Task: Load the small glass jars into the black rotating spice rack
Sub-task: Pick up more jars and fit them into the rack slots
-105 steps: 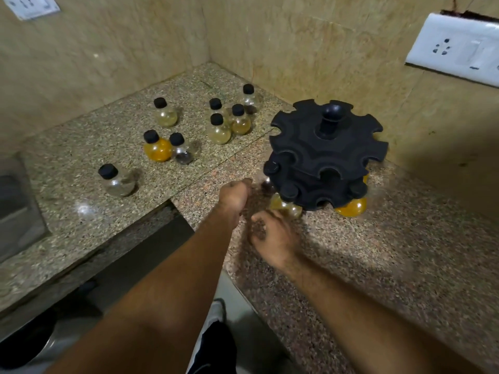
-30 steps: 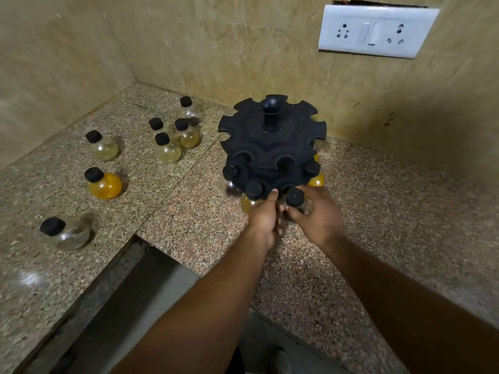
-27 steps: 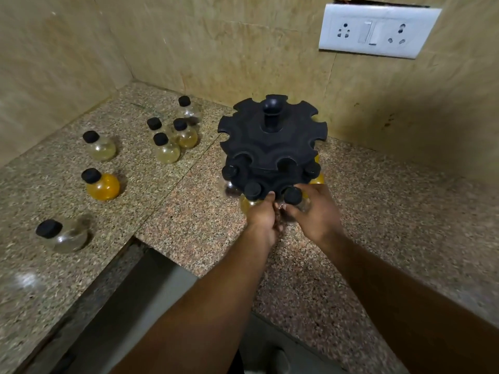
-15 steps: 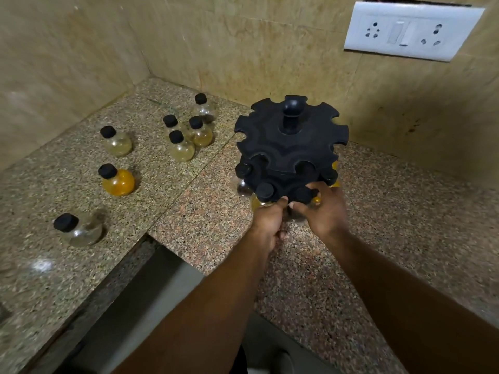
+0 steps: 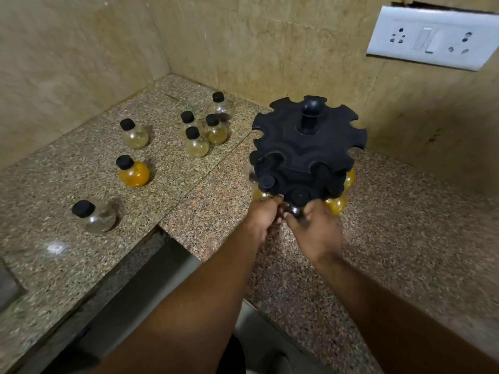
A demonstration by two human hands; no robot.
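The black rotating spice rack (image 5: 307, 147) stands on the granite counter near the corner. Its lower tier holds several black-capped glass jars, among them orange ones (image 5: 336, 203) on the right. A jar (image 5: 295, 205) sits in the nearest lower slot, its cap level with the rim. My right hand (image 5: 317, 228) grips this jar from the front right. My left hand (image 5: 263, 215) is at its left side, fingertips against the jar and the rack's edge. Loose jars stand to the left: an orange one (image 5: 133, 172), a clear one (image 5: 94, 215), a pale one (image 5: 134, 133) and a cluster (image 5: 204, 133).
Tiled walls meet in a corner behind the counter (image 5: 405, 225). A white socket plate (image 5: 432, 37) is on the right wall. The counter's front edge drops to a dark gap (image 5: 140, 279) below my arms.
The jar in my right hand has gone from in front of the rack into the nearest lower slot. My head has shifted, so the rack sits further right in view.
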